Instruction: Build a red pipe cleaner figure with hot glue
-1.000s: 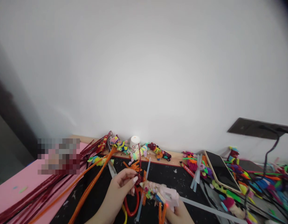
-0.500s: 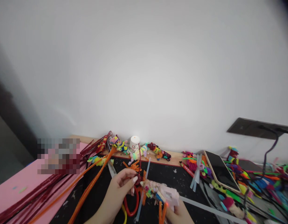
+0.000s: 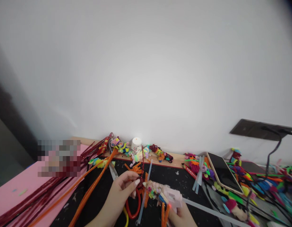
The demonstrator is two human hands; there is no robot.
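My left hand (image 3: 127,186) is closed in a pinch on a dark red glittery pipe cleaner (image 3: 143,157), whose free end stands straight up above the fingers. In my right hand (image 3: 180,216) is a pale pink hot glue gun (image 3: 174,198), its red light lit and a clear glue stick (image 3: 207,208) running out of its back. Colourful bits are stuck along its front. The nozzle points left and sits close to the red pipe cleaner at my left fingertips; whether they touch I cannot tell. Below lie scissors (image 3: 133,212) with red and yellow handles, partly hidden by my left hand.
A black mat (image 3: 89,198) covers the table, with orange pipe cleaner pieces (image 3: 136,167) on it. Long red and orange stems lie left on pink paper (image 3: 8,197). A paper cup (image 3: 137,145) and small figures line the wall. A phone (image 3: 224,172) and heaped pipe cleaners lie right.
Both hands stay nearly in place. The upright end of the red pipe cleaner has shifted very slightly to the right.
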